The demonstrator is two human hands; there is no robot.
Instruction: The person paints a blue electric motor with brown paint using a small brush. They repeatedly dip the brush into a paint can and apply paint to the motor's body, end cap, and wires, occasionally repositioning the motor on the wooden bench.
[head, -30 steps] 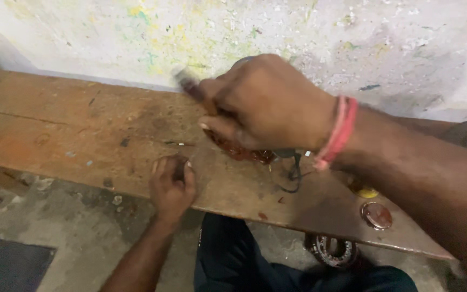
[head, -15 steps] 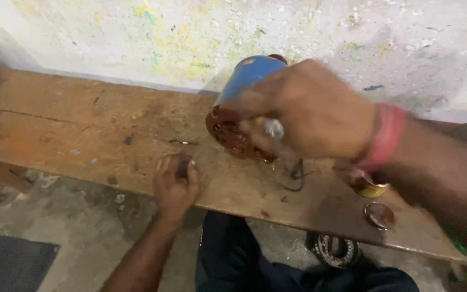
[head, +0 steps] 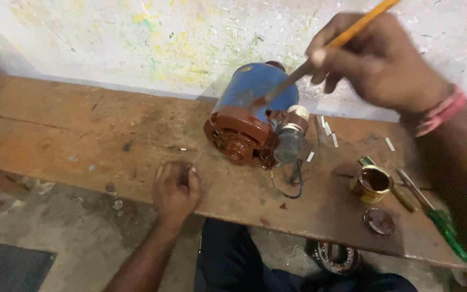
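The right hand (head: 382, 62) has its grip closed around a yellow-handled paintbrush (head: 328, 48), fingers pinched on the shaft, the handle slanting up to the right. The bristle end rests on the blue casing of a small electric motor (head: 255, 116), which lies on its side on the wooden worktop (head: 82, 130), its reddish-brown end cover facing the camera and a black wire trailing in front. The left hand (head: 175, 189) sits curled in a loose fist on the near edge of the worktop, left of the motor; I cannot tell whether it holds anything. Right of the motor stand a small open paint tin (head: 371, 184), its lid (head: 379, 221) just in front, and a green-handled screwdriver (head: 433, 213)
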